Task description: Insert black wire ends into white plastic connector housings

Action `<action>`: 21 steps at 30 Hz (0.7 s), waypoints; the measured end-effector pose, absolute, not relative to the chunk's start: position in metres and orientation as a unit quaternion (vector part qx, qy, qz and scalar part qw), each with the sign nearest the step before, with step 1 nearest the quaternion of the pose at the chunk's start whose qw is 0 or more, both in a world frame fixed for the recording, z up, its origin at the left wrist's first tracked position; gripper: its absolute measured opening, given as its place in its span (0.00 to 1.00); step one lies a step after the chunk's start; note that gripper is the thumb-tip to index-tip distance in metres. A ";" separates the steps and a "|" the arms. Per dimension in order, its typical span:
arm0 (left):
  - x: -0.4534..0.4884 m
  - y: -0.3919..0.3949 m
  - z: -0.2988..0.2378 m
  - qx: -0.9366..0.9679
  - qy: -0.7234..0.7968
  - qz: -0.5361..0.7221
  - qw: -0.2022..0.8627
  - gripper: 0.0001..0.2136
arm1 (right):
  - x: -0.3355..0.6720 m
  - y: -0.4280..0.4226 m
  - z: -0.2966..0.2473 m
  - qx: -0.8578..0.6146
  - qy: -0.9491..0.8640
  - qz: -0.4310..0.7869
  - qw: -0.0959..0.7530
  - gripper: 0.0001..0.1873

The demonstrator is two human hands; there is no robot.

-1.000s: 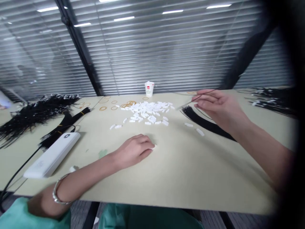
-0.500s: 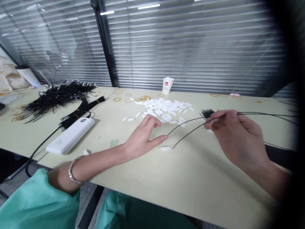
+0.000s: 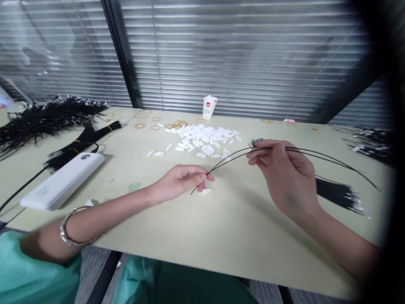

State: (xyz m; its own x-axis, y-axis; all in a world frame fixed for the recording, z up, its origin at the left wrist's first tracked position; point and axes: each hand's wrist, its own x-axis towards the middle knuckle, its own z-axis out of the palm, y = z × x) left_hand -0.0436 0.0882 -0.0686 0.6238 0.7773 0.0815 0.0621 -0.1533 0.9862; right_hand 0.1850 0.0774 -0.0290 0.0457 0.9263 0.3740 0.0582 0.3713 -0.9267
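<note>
My right hand (image 3: 283, 175) pinches two thin black strands (image 3: 234, 157) that arc from the table's right side toward the middle. My left hand (image 3: 180, 181) is closed with its fingertips pinching the near end of one strand, just above a small white clip (image 3: 206, 191) lying on the table. A heap of several white clips (image 3: 202, 139) lies behind the hands. A bundle of black strands (image 3: 337, 192) rests to the right, behind my right wrist.
A white power bank (image 3: 61, 180) with a black cable lies at the left. Tied black bundles (image 3: 76, 145) and a loose black heap (image 3: 41, 118) sit at far left. Rubber bands (image 3: 172, 126) and a paper cup (image 3: 209, 107) stand near the blinds. More black strands (image 3: 373, 141) at far right.
My right hand lifted two strands from the bundle and brought them toward the middle. My left hand left the clip on the table and closed on a strand's end.
</note>
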 end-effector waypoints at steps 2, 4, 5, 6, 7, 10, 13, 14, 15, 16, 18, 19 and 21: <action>-0.044 0.089 -0.068 0.686 0.301 0.305 0.589 0.12 | 0.186 0.080 -0.030 -0.417 -0.569 0.368 0.606 0.13; -0.043 0.089 -0.068 0.678 0.296 0.304 0.600 0.11 | 0.184 0.078 -0.033 -0.411 -0.558 0.375 0.616 0.12; -0.043 0.088 -0.068 0.675 0.292 0.302 0.606 0.10 | 0.181 0.076 -0.036 -0.412 -0.560 0.379 0.611 0.11; -0.042 0.087 -0.067 0.673 0.286 0.299 0.612 0.10 | 0.178 0.073 -0.040 -0.418 -0.572 0.383 0.592 0.10; -0.042 0.086 -0.067 0.672 0.278 0.295 0.620 0.09 | 0.174 0.069 -0.044 -0.424 -0.597 0.388 0.561 0.09; -0.039 0.080 -0.066 0.675 0.242 0.273 0.641 0.08 | 0.162 0.056 -0.055 -0.400 -0.708 0.394 0.428 0.06; -0.036 0.073 -0.064 0.682 0.220 0.261 0.647 0.07 | 0.157 0.049 -0.060 -0.350 -0.768 0.377 0.381 0.07; -0.035 0.072 -0.064 0.681 0.220 0.264 0.646 0.07 | 0.158 0.048 -0.060 -0.354 -0.768 0.365 0.389 0.07; -0.034 0.071 -0.064 0.679 0.223 0.269 0.646 0.08 | 0.159 0.048 -0.059 -0.370 -0.760 0.352 0.401 0.06; -0.034 0.071 -0.065 0.674 0.229 0.274 0.647 0.08 | 0.160 0.049 -0.057 -0.394 -0.747 0.340 0.415 0.06; -0.034 0.072 -0.066 0.664 0.245 0.281 0.648 0.08 | 0.161 0.050 -0.054 -0.449 -0.711 0.316 0.439 0.05; -0.034 0.073 -0.066 0.660 0.255 0.284 0.647 0.08 | 0.162 0.050 -0.052 -0.471 -0.697 0.305 0.447 0.05; -0.034 0.076 -0.067 0.656 0.269 0.288 0.644 0.08 | 0.161 0.050 -0.050 -0.494 -0.686 0.290 0.449 0.07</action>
